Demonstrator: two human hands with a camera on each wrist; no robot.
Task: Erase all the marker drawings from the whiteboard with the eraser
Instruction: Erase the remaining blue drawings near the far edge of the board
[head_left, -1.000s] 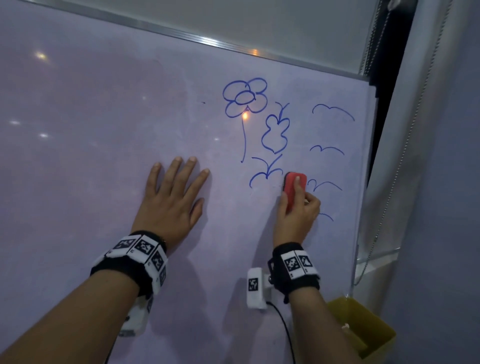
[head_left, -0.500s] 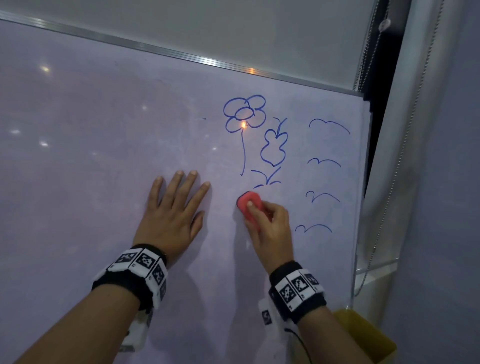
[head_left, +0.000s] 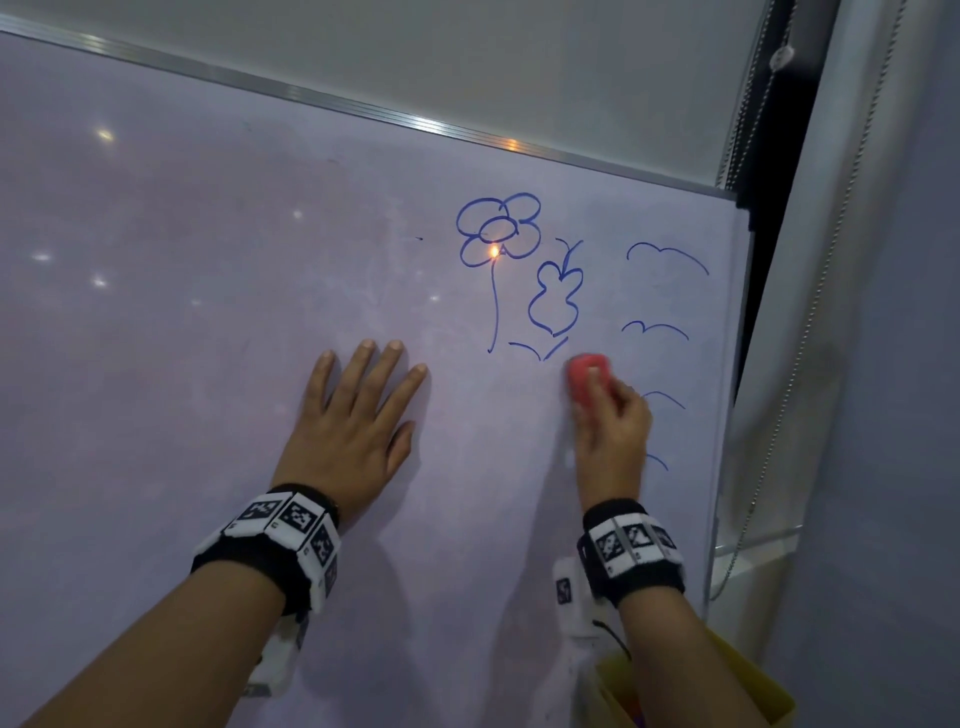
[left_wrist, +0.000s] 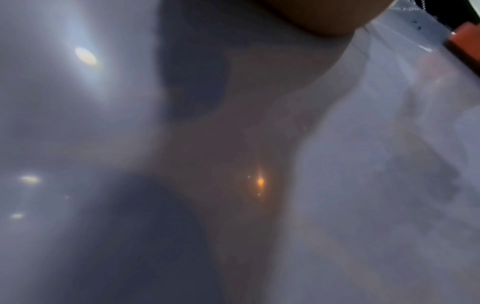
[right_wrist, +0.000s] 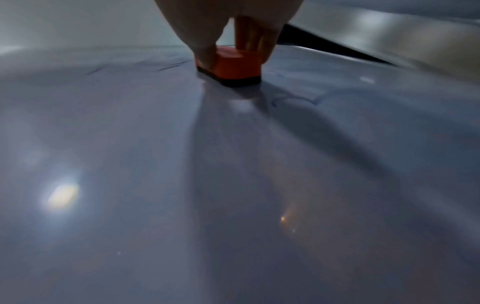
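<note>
The right hand (head_left: 613, 431) grips the red eraser (head_left: 586, 382), fingers curled over its top and thumb along its side, pressing its dark felt face flat on the whiteboard (head_left: 208, 364). From the right wrist view the eraser (right_wrist: 235, 65) sits pinched between thumb and fingers (right_wrist: 253, 39), its base touching the board. It lies just below and right of two short blue strokes (head_left: 540, 351), and left of a column of curved blue marks (head_left: 655, 331) near the board's right edge; the hand covers part of the lower ones. Above are a blue flower (head_left: 498, 228) on a long stem and a leafy shape (head_left: 555, 301) beside it. The left hand (head_left: 353, 426) lies flat on the board, fingers straight and slightly spread, holding nothing, well left of the eraser. A yellow bin (head_left: 748, 691) stands below the board's lower right corner.
</note>
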